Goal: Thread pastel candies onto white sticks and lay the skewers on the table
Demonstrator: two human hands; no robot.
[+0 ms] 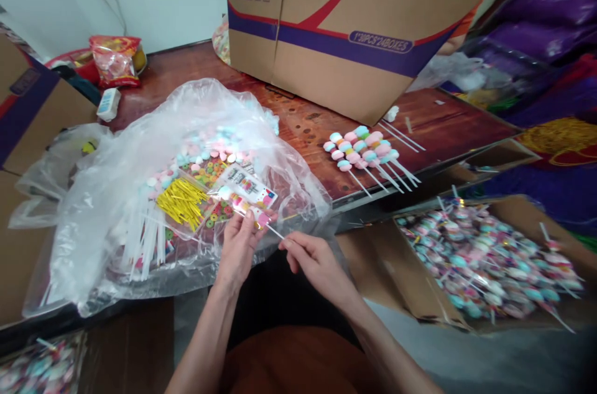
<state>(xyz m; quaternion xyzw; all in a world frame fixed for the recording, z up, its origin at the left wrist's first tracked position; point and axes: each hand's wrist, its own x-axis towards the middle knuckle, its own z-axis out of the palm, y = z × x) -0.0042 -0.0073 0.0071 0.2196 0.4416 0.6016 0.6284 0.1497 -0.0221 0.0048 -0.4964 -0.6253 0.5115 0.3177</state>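
room: large cardboard box is seen at the table's back, purple bags at right.
surface: wooden table carries a clear plastic bag and loose candy sticks.
carton: wrapped candies lie at right, below the table edge.
relation: candy skewer is held between both hands, long axis slanting down-right.
left hand: clenched on the sleeve end.
right hand: stick tip is pinched.

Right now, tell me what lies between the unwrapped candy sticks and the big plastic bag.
Head view: only bare wooden table between candy sticks and plastic bag.
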